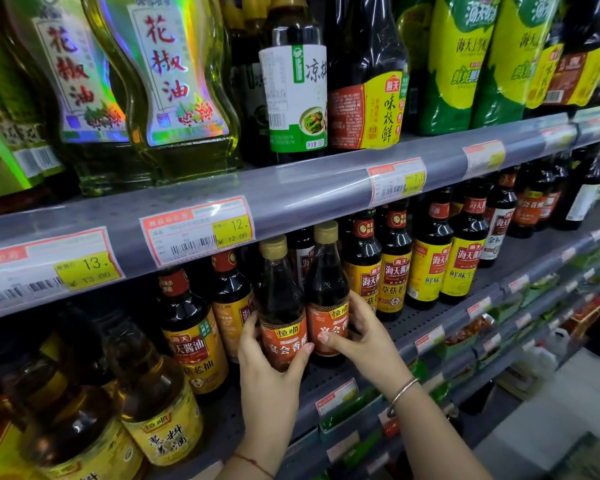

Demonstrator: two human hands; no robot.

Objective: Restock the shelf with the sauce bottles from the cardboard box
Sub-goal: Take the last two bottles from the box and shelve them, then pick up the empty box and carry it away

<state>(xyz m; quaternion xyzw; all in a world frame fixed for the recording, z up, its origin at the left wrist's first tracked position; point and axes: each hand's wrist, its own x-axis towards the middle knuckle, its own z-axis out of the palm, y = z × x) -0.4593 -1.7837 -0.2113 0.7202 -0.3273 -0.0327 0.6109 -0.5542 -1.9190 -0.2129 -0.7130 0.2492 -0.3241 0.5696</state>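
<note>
Head cam was pointed at a supermarket shelf (430, 318) packed with sauce bottles, and both hands were up at the middle tier. Left hand (269, 358) was wrapped around the left vinegar bottle (280, 306), thumb pressed across the front of its orange label and the other fingers curled round the back on the left side. Right hand (359, 332) was clamped on the right vinegar bottle (326, 292) the same way, thumb lying over the label, fingers hooked round the right side. So each hand had its own bottle, and the two bottles were upright and touching each other, gold caps up near the price rail (291, 199) of the tier above. Couldn't really tell if the bases were sitting on the perforated shelf or just off it.

Both forearms came up from the bottom of the frame, angled inward so the hands nearly met. Right wrist had a thin silver bangle (400, 393), left wrist a red string bracelet (253, 462).

Soy sauce bottles (394, 268) with yellow-and-red labels stood just beside the pair on the right, and another soy sauce bottle (194, 337) sat close on the left. A yellow-labelled cooking wine bottle (160, 417) was down at the front left. Pepper oil bottles (174, 81) were on the top tier.
</note>
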